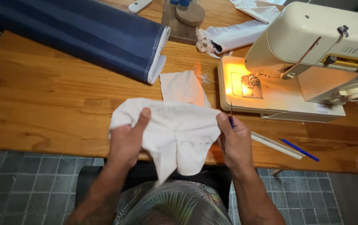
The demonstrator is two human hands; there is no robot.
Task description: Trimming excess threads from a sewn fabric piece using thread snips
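Note:
My left hand [127, 139] grips the left edge of a white cloth piece [175, 129] with the thumb on top. My right hand [234, 141] pinches the cloth's right edge and also holds a thin blue-handled pointed tool [231, 113] that sticks upward. The cloth hangs over the front edge of the wooden table [41, 104], above my lap. A second white cloth scrap [181, 86] lies flat just behind it.
A cream sewing machine [312, 50] with its lamp lit stands at the right. A dark blue fabric roll [83, 33] lies at the back left. A blue pen [299, 150] and a white ruler [276, 145] lie right of my hand. More white cloth [233, 37] sits behind.

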